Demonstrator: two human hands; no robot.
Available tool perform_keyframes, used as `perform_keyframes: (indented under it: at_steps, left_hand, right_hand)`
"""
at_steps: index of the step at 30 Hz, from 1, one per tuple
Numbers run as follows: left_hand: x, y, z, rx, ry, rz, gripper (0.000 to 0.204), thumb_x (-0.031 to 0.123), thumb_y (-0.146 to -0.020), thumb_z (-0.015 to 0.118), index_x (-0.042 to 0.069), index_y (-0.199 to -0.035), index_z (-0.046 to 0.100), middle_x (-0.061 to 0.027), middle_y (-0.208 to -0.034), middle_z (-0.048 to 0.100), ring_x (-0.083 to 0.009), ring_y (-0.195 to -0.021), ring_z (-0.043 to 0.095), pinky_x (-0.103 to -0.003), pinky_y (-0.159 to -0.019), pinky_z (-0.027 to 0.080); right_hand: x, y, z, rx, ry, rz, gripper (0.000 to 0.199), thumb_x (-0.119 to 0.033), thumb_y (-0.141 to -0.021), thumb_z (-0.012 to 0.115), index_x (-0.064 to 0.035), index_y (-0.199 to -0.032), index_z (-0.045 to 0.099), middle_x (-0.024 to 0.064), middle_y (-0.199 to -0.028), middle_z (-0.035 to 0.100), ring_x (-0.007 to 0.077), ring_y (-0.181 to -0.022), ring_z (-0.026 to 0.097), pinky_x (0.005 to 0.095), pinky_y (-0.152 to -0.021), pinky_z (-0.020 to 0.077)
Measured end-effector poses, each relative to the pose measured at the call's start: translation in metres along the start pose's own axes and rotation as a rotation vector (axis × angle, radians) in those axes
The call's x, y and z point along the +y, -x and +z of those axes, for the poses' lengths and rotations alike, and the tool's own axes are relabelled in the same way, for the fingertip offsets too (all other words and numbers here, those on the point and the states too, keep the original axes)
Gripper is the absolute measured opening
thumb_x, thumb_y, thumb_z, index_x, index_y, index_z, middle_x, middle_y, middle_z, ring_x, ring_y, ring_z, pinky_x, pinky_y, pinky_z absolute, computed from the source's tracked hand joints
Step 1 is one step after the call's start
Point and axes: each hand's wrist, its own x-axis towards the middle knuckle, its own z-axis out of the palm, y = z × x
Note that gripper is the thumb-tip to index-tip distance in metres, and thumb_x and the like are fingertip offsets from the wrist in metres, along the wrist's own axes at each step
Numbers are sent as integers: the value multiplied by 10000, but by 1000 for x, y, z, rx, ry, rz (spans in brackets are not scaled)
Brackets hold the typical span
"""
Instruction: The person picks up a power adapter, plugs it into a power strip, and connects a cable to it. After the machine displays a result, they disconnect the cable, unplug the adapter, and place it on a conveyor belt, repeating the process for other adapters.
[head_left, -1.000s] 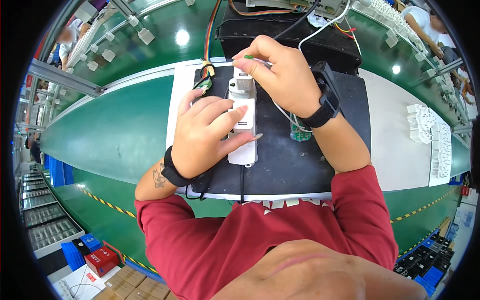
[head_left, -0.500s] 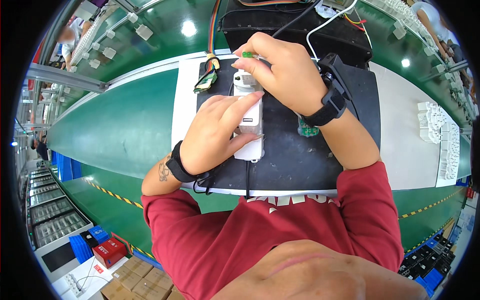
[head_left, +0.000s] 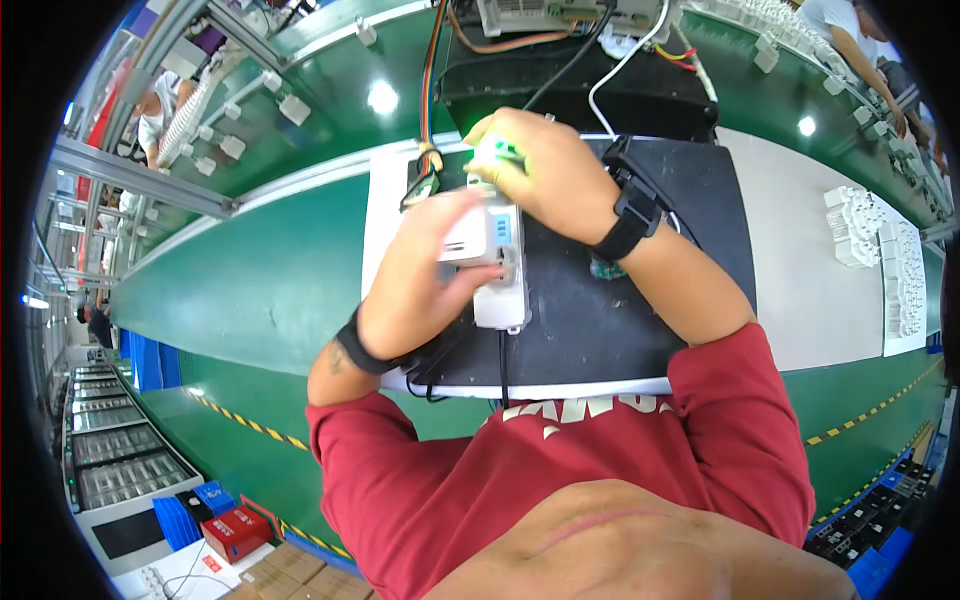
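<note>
A white USB charger (head_left: 468, 240) is gripped in my left hand (head_left: 405, 275), whose thumb and fingers close around its sides; the hand is blurred. Beneath and beside the charger lies a long white test socket block (head_left: 500, 308), with a black cable leaving its near end. My right hand (head_left: 555, 180) is closed at the block's far end, pinching a small piece that glows bright green (head_left: 494, 152); glare hides its shape. A green circuit board (head_left: 606, 268) lies under my right wrist. Bundled coloured wires (head_left: 428, 160) end just left of the block's far end.
All this rests on a black mat (head_left: 620, 330). A black box (head_left: 580, 90) with cables stands behind it. At the right are rows of white charger parts (head_left: 903, 280). A green conveyor belt (head_left: 240, 260) runs to the left. Other people work at the far left and right.
My left hand has drawn the charger up and left off the socket block, baring part of it. The green piece in my right hand now shines brightly. The view has shifted slightly.
</note>
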Motion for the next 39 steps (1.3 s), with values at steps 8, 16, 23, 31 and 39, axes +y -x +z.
perform_keyframes:
  at_steps: [8,16,23,31,39]
  left_hand:
    - [-86,-71,-76,333,-468,-190,698,313,-638,767,1,-1142,397,-174,-860,632,-287,-793,621,-316,-698,470]
    - [-247,-140,-32,21,-1601,-222,204,230,-779,545,162,-969,580,-10,-799,583,-192,-884,538,-446,-847,355]
    - [-337,-143,11,-144,-1485,55,110,167,-796,483,139,-858,569,-7,-965,520,-190,-1107,414,-494,-1053,168]
    - [-298,-134,7,-6,-1613,-102,407,210,-831,479,262,-1234,454,-6,-1316,401,-177,-1291,270,-514,-1002,230]
    - [-227,-136,-28,300,-1577,-179,492,125,-728,551,231,-1203,480,-25,-1283,416,-192,-1204,384,-519,-952,284]
  right_hand:
    - [-19,28,-123,136,432,-202,426,-159,-729,659,-33,-1112,521,153,-1151,516,297,-1085,484,338,-917,369]
    - [178,86,-217,114,733,713,381,-288,-793,588,4,-1036,560,159,-1096,550,293,-1000,523,347,-868,405]
    - [321,90,-251,244,894,840,452,-323,-770,578,-9,-1093,551,175,-1127,548,298,-1071,501,355,-903,396]
    - [439,51,-275,526,660,674,531,-428,-673,609,-141,-1119,578,174,-1127,545,300,-1058,512,375,-915,394]
    - [487,20,-297,231,703,583,460,-500,-758,520,-240,-1134,577,42,-1223,521,269,-1177,418,339,-1030,253]
